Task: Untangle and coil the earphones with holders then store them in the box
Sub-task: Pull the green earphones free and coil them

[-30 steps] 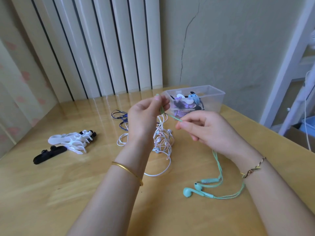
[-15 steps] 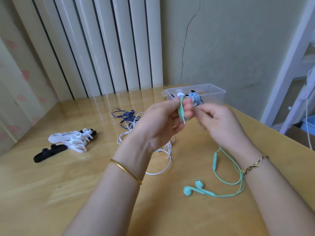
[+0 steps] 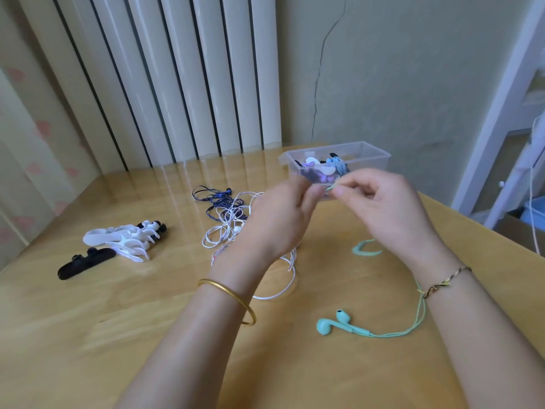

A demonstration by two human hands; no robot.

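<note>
Mint-green earphones (image 3: 365, 332) are pinched by the cable between left hand (image 3: 277, 219) and right hand (image 3: 380, 202), fingertips together before the clear box (image 3: 371, 160) at one o'clock; earbuds (image 3: 326, 327) are laid on the table (image 3: 147, 335) at five o'clock.

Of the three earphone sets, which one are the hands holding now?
The mint green earphones: the left hand and right hand pinch their cable. The white earphones and dark blue earphones lie tangled on the table.

Right hand (image 3: 383, 208) has reeled mint earphones (image 3: 326, 326) farther in.
</note>
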